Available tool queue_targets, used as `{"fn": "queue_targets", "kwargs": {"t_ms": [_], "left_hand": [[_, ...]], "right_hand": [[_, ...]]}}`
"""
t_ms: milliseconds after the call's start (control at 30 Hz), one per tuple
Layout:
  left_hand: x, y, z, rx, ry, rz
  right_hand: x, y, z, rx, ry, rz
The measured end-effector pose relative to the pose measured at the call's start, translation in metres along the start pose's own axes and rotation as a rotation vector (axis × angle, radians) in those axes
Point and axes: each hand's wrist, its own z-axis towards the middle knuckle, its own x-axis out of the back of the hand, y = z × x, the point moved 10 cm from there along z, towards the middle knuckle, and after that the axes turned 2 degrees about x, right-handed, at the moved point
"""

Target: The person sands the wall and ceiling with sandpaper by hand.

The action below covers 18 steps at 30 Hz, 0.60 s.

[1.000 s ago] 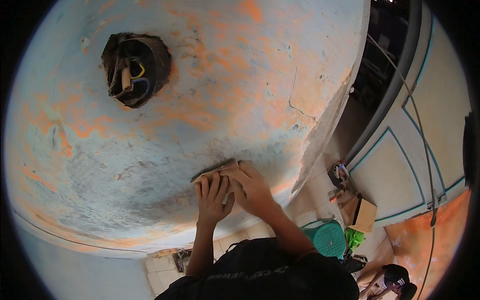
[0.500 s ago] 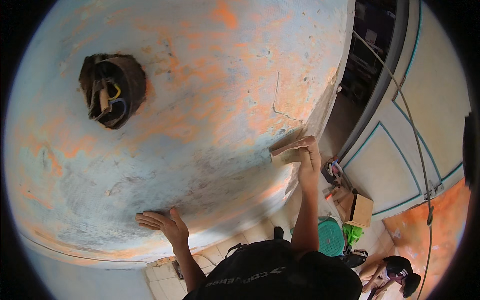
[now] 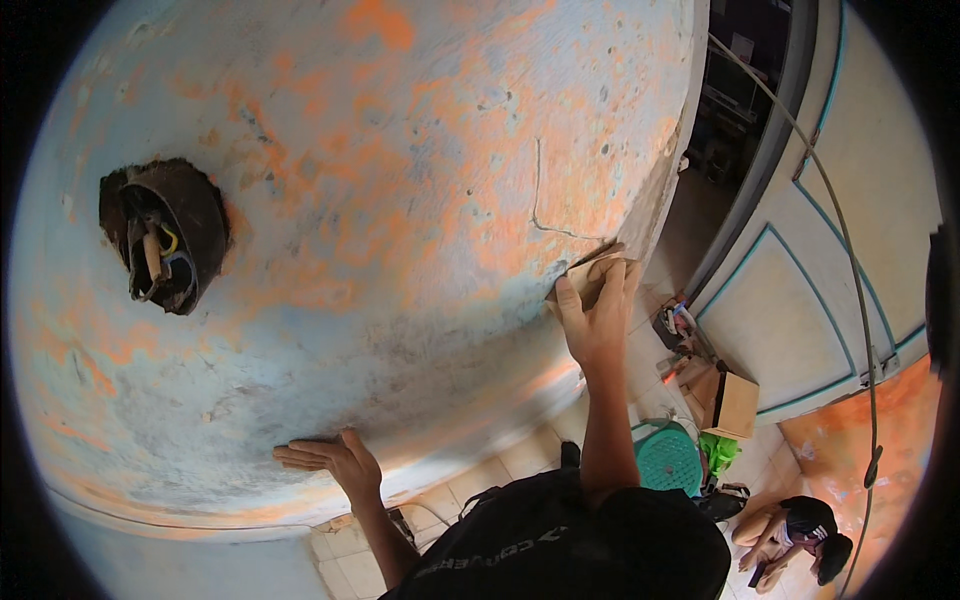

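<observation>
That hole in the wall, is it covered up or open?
Open: the hole has no cover, and loose wires show inside.

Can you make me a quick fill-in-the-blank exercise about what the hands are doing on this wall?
1. The right hand presses a piece of ____ against the wall.
2. The left hand lies ____ on the wall, holding nothing.
3. Wires show inside the round ____ in the wall's upper left.
4. The sanding spot sits just below a thin ____ in the paint.

Missing words: sandpaper; flat; hole; crack
</observation>
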Motion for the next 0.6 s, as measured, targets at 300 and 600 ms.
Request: {"fn": "queue_targets", "kwargs": {"t_ms": [300,600], "left_hand": [[-0.001,0.0,0.0,0.016,-0.014,0.018],[0.002,0.0,0.0,-0.012,0.024,0.019]], "right_hand": [[-0.004,0.009,-0.005,0.041,-0.063,-0.074],[0.003,0.014,-0.006,0.057,-0.012,-0.011]]}}
